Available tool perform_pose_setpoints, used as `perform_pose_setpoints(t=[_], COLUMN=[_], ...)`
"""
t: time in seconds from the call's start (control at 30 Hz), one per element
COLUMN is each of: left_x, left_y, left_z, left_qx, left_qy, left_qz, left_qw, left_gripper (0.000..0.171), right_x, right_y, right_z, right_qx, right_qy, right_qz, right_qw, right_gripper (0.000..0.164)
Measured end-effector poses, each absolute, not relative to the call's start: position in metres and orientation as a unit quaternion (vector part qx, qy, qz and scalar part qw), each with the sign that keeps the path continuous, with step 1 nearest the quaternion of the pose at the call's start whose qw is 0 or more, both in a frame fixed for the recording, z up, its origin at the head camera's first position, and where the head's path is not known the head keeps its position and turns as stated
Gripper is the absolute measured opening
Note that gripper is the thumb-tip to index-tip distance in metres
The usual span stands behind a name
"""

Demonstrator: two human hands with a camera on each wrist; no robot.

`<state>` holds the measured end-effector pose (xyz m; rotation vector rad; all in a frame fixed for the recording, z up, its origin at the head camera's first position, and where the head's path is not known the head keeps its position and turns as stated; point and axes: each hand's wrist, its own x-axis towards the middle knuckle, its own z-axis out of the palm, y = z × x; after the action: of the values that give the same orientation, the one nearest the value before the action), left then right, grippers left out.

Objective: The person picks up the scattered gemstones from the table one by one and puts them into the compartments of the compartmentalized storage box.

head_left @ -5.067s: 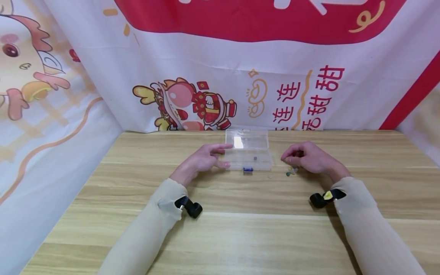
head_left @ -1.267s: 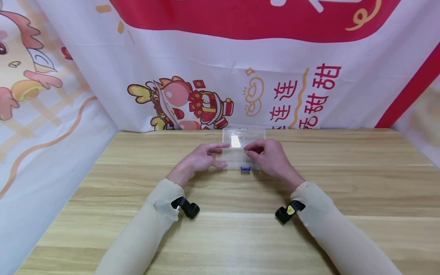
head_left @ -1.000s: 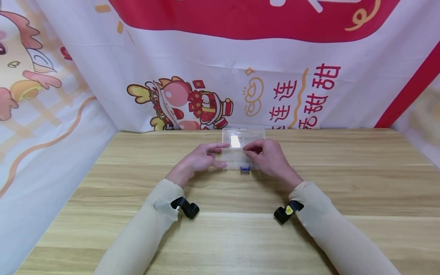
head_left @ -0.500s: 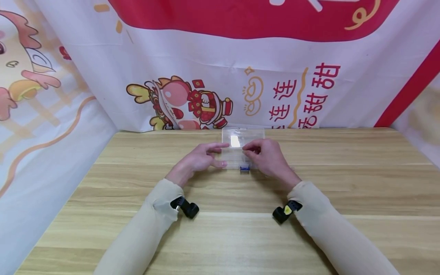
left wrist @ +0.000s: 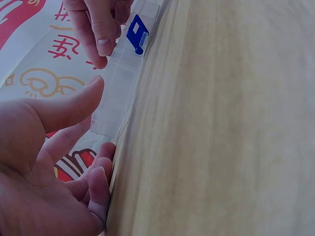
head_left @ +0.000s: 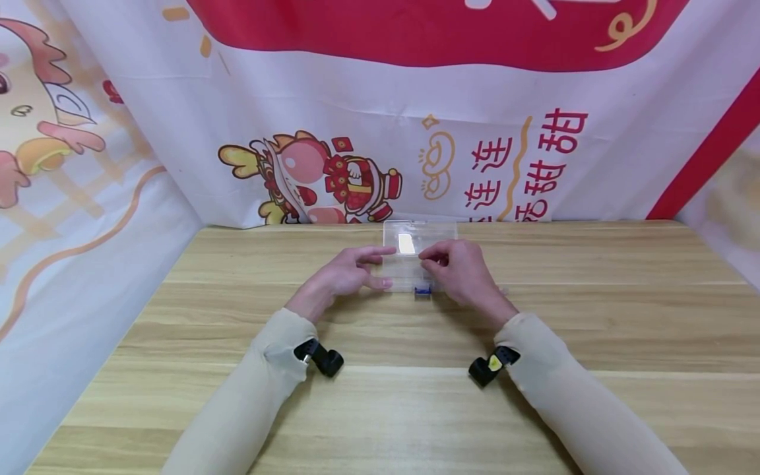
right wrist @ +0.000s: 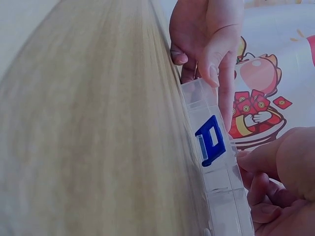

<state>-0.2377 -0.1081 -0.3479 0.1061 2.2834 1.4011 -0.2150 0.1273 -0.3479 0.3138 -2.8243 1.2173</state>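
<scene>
Beige-sleeved and bare-handed, resting the left hand (head_left: 356, 270) at the left end of a clear plastic box (head_left: 400, 269), holding its fingers loosely apart, with the thumb lying by the near corner and the forefinger pointing along the hinge side. Bending the right hand (head_left: 466, 267) over the right half of the box, holding thumb and forefinger close together above the far side of the compartments and curling the other fingers under the palm; being unable to tell whether anything small is being pinched between those tips. Wearing a black camera strapped at each cuff, the left camera (head_left: 329, 362) and the right camera (head_left: 483, 371), the latter bearing a yellow patch beside it.

Having the box sitting between both hands, near the far edge of the surface (head_left: 380, 415), and standing open, with its lid (head_left: 420, 233) lying back on the far side and catching a bright patch of light. Showing a blue latch (head_left: 423, 291) on the near wall. Half-hiding a small pale object (head_left: 504, 290) behind the right wrist, being too small to identify.

Facing, beyond the pale wood grain, a white printed cloth (head_left: 255, 99), displaying a sideways cartoon figure (head_left: 356, 188) and red lettering.
</scene>
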Motion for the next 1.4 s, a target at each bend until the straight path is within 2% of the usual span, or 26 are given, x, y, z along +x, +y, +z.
perform_pose_setpoints(t=[0.5, 0.7, 1.07, 1.4], left_x=[-0.237, -0.237, -0.236, -0.236], left_y=[-0.112, -0.110, -0.108, -0.108], left_z=[-0.347, -0.349, -0.347, -0.347], left_qx=[0.036, 0.044, 0.046, 0.042], left_qy=[0.829, 0.825, 0.824, 0.825], left_qz=[0.510, 0.515, 0.519, 0.516], left_qw=[0.227, 0.228, 0.225, 0.227], left_gripper=[0.063, 0.065, 0.066, 0.066], right_x=[-0.217, -0.219, -0.218, -0.211], right_y=[0.140, 0.162, 0.206, 0.242], right_z=[-0.339, -0.333, -0.325, -0.336], right_qx=[0.077, 0.076, 0.073, 0.089], right_qy=[-0.903, -0.900, -0.904, -0.924], right_qz=[0.422, 0.429, 0.422, 0.369], right_qw=[-0.011, -0.002, -0.024, -0.052], right_gripper=[0.023, 0.026, 0.030, 0.029])
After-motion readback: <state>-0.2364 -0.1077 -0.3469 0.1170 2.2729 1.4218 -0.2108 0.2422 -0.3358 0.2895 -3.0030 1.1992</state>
